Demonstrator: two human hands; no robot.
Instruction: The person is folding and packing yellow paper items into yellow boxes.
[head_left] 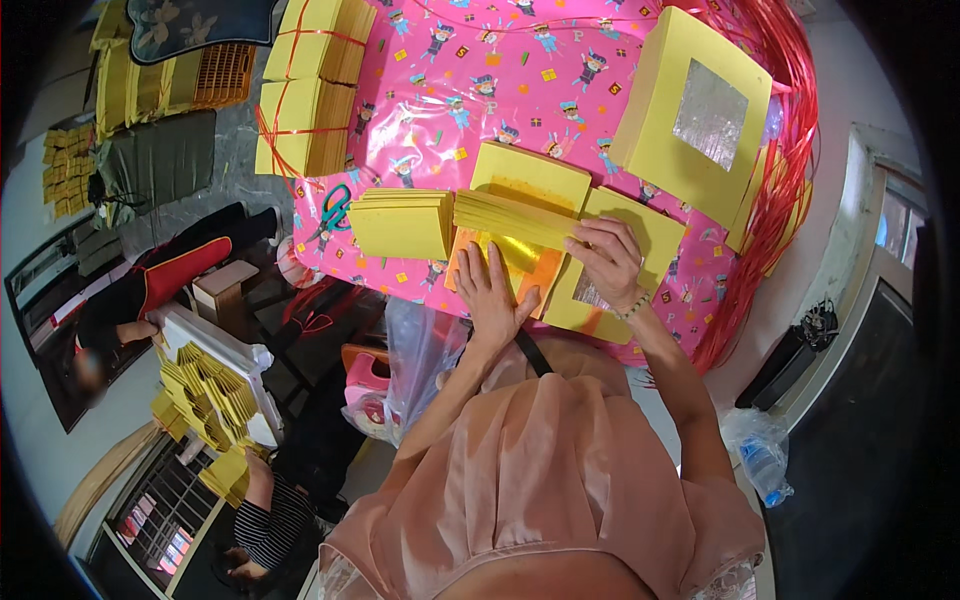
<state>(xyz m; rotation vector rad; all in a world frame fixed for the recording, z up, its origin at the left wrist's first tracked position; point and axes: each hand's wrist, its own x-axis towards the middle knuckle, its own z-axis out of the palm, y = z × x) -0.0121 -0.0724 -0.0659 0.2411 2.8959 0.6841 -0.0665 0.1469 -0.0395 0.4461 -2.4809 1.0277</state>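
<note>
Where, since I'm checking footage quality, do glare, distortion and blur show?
In the head view, white glare streaks the pink tablecloth and the gold sheet shines; in the head view, the dark door slants beside a curved black rim; in the head view, a co-worker's head at far left is blurred, while the left hand and right hand look fairly sharp.

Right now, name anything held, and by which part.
The right hand holds the yellow paper stack by its right end; the left hand, spread on the orange sheet, grips nothing.
</note>
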